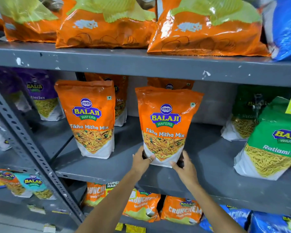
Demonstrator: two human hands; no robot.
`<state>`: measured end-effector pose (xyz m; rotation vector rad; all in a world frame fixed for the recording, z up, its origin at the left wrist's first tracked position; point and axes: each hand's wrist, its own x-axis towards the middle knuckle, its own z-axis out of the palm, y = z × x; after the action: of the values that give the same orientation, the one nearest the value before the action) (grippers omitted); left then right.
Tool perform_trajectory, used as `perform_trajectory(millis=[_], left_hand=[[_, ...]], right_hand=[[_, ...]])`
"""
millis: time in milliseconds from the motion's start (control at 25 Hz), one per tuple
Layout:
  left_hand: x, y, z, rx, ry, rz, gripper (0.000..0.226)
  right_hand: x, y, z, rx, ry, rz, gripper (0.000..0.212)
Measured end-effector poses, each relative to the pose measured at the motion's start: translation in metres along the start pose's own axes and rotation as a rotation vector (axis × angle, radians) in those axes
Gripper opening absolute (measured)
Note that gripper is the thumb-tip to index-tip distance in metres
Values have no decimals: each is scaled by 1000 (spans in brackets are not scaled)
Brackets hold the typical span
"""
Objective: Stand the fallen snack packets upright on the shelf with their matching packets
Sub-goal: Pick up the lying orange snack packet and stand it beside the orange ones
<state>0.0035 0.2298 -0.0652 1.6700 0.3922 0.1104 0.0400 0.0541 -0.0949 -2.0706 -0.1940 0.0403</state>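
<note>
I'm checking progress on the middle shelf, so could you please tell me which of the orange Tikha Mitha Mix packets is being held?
The front right Tikha Mitha Mix packet: the left hand and right hand grip its bottom corners. The front left packet stands untouched.

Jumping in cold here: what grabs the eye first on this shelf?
The orange Tikha Mitha Mix packet at the centre of the middle shelf, upright, its base gripped by the left hand and the right hand. A matching packet stands to its left. At the right edge a green Ratlami packet leans.
</note>
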Motion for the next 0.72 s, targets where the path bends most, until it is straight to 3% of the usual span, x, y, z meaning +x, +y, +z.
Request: perform_trajectory(millis=[160,440,600,720], left_hand=[[6,-12,3,7,24,-1,32],[16,-22,7,4,27,15,41],[6,-13,7,-29,47,56,46],[-12,-7,7,-56,139,194,68]], right_hand=[[1,2,2,-67,-10,-25,65],[1,-3,4,-231,24,9,66],[-6,-11,4,-33,31,28,68],[-17,-6,-6,140,275,41,54]])
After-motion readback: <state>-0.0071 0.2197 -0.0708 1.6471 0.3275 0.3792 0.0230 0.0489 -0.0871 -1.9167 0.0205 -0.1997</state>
